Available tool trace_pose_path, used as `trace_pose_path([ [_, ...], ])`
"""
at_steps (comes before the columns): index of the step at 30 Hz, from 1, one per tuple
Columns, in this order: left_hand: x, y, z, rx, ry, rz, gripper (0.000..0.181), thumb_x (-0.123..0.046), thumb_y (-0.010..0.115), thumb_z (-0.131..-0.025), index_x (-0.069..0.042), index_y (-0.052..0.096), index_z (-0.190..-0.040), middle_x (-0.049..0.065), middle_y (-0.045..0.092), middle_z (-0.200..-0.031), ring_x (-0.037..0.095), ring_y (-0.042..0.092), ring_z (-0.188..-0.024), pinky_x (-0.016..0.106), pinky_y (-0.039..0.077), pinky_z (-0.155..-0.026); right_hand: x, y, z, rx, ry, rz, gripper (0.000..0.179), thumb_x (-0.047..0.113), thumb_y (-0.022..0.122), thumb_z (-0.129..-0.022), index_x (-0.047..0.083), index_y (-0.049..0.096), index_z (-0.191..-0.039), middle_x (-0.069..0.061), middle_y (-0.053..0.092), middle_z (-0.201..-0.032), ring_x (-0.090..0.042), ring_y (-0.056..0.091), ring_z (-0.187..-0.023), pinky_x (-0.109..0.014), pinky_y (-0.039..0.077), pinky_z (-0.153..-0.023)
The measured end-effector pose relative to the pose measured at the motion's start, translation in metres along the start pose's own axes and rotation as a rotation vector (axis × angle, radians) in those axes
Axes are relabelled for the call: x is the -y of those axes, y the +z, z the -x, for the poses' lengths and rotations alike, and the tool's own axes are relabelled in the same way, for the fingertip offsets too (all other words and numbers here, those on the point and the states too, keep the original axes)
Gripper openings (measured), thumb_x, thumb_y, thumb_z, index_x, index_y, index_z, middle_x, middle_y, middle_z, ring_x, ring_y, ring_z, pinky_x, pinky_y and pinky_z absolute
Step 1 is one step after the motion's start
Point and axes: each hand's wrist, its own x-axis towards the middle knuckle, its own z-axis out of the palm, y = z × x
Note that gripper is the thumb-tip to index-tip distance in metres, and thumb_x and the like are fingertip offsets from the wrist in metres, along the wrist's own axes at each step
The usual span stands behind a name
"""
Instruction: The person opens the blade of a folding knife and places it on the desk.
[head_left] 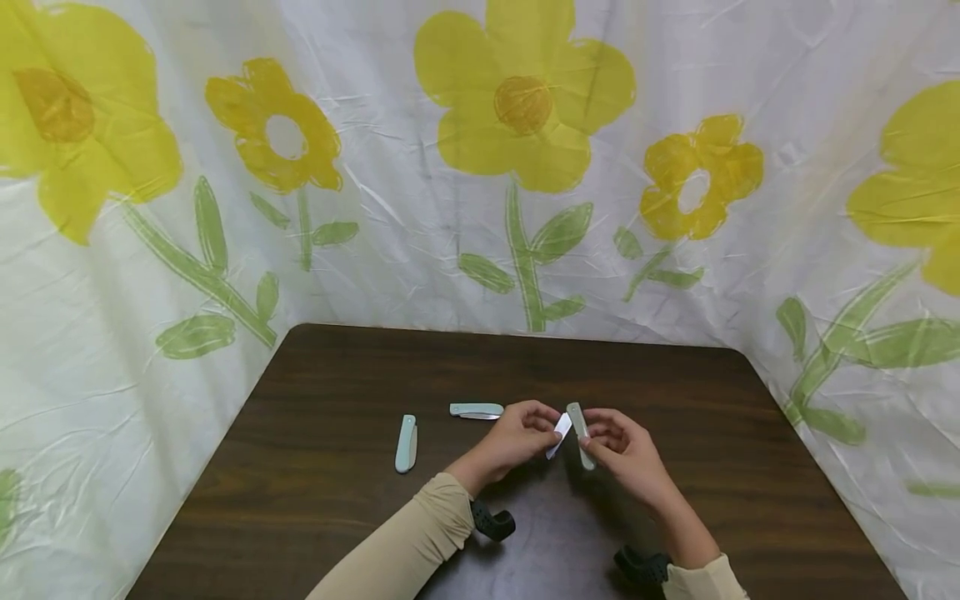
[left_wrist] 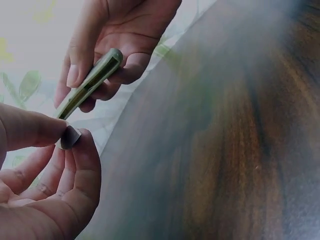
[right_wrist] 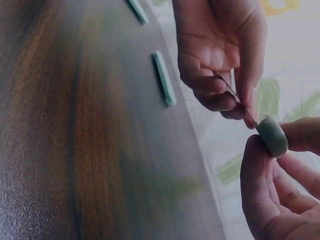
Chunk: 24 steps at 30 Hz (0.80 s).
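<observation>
Both hands hold one folding knife [head_left: 582,437] above the table; its blade is swung partly out at an angle to the pale green handle. My left hand [head_left: 521,433] pinches the metal blade [head_left: 559,435] between thumb and fingers. On the handle, my right hand [head_left: 626,454] has thumb and fingertips closed around its sides. The left wrist view shows the long slot of the handle [left_wrist: 92,82] and the blade's end [left_wrist: 70,137] between the left fingertips. Edge-on, the thin blade [right_wrist: 232,94] runs from the left fingers to the handle [right_wrist: 272,136] in the right wrist view.
Two more pale green folding knives lie on the dark wooden table [head_left: 322,517], blades folded: one upright in view [head_left: 406,444] at the left, another crosswise [head_left: 476,410] just beside the left hand. A flowered curtain [head_left: 390,275] hangs behind the table. Each wrist wears a black strap [head_left: 492,522].
</observation>
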Motion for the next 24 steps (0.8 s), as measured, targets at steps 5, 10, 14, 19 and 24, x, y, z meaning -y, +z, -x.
trace_pose_path([
  [5,0.002,0.001,0.001,0.01,-0.016,0.032,0.027,0.001,0.075,-0.093,0.003,0.069,-0.119,0.012,0.074,-0.095,0.014,0.065,-0.076,0.026,0.053,-0.066,0.0,0.001,0.003,-0.011,-0.002,-0.002,0.044,0.005,0.075,-0.098,-0.005,0.06,-0.138,-0.025,0.069,-0.109,-0.009,0.071,-0.086,-0.025,0.057,-0.071],
  [10,0.005,0.0,0.0,0.037,-0.008,0.044,0.028,0.003,0.075,-0.091,0.004,0.068,-0.118,0.009,0.073,-0.091,0.013,0.065,-0.074,0.027,0.054,-0.067,-0.005,-0.001,0.003,0.003,-0.025,0.005,0.044,0.004,0.074,-0.098,-0.004,0.059,-0.139,-0.024,0.071,-0.108,-0.01,0.073,-0.088,-0.025,0.058,-0.072],
  [14,0.004,-0.001,0.0,0.058,-0.004,0.035,0.028,0.004,0.074,-0.09,0.003,0.068,-0.117,0.009,0.073,-0.091,0.013,0.065,-0.074,0.028,0.054,-0.067,-0.008,-0.003,0.003,0.024,-0.055,0.019,0.042,0.004,0.074,-0.098,-0.002,0.061,-0.138,-0.025,0.072,-0.109,-0.011,0.073,-0.09,-0.026,0.059,-0.075],
  [19,0.003,-0.003,0.001,0.082,-0.003,0.029,0.028,0.003,0.075,-0.091,0.003,0.067,-0.117,0.008,0.072,-0.092,0.013,0.066,-0.076,0.029,0.056,-0.069,-0.01,-0.004,0.003,0.041,-0.081,0.016,0.041,0.004,0.073,-0.099,-0.001,0.063,-0.138,-0.025,0.072,-0.109,-0.011,0.073,-0.089,-0.027,0.06,-0.075],
  [24,0.002,-0.004,0.003,0.096,0.0,0.023,0.03,0.004,0.075,-0.09,0.006,0.066,-0.119,0.006,0.071,-0.093,0.012,0.067,-0.079,0.026,0.057,-0.071,-0.01,-0.007,0.005,0.073,-0.07,0.012,0.042,0.006,0.072,-0.1,-0.001,0.062,-0.14,-0.023,0.07,-0.111,-0.011,0.073,-0.09,-0.027,0.06,-0.075],
])
